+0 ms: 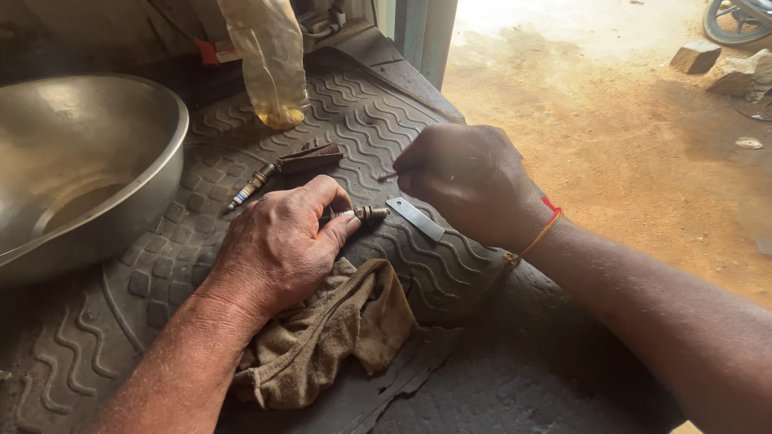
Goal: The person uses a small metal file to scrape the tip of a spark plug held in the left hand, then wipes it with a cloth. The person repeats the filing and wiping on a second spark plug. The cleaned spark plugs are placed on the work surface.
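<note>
The left hand (277,245) lies on the black rubber mat (386,120) and its fingers are closed around a spark plug (363,214). Only the metal threaded end of the plug comes out past the thumb and the index finger, pointing to the right. The right hand (470,193) is just beside this end, a little above it. Its fingers are pinched together on a thin metal pin (389,174), probably a wire or a small file; the view is too poor to say which. The tip of the pin points left, near the plug but not touching it.

A flat metal strip (415,219) lies on the mat just right of the plug end, under the right hand. A second spark plug (251,186) lies further back, near a brown piece (310,158). A brown rag (338,333) lies under the left wrist. A big steel basin (80,169) stands at the left, well apart. To the right the mat ends and sandy ground (627,145) begins.
</note>
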